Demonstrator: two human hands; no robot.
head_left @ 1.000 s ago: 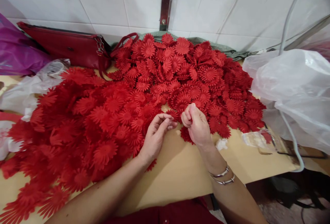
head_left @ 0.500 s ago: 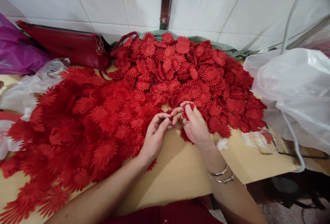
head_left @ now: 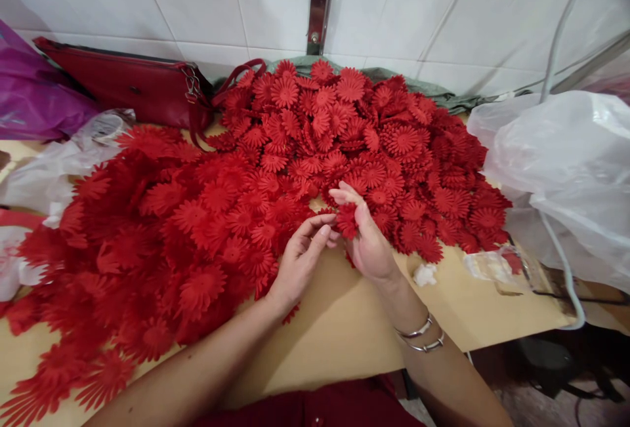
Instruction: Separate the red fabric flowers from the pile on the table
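Observation:
Two joined heaps of red flower-shaped pieces, a looser one (head_left: 201, 217) at left and a denser one (head_left: 339, 125) behind, cover much of the tan table (head_left: 339, 342). At their front edge my two hands are close together. My left hand (head_left: 302, 256) pinches the left edge of a small red flower (head_left: 348, 220) between thumb and fingers. Around the right side of that flower is my right hand (head_left: 369, 237), its thumb against it and its fingers stretched up behind. More red petals show just below my right palm.
A red purse (head_left: 128, 89) and a purple bag (head_left: 39, 92) lie at the back left, by the tiled wall. White plastic bags (head_left: 566, 164) and a pale cable (head_left: 566, 276) are at right. A white scrap (head_left: 424, 274) lies right of my right hand.
My right hand has loosened from a closed grip, its fingers now straighter and raised. The small red flower has come into fuller view between the hands. My left hand has shifted slightly right.

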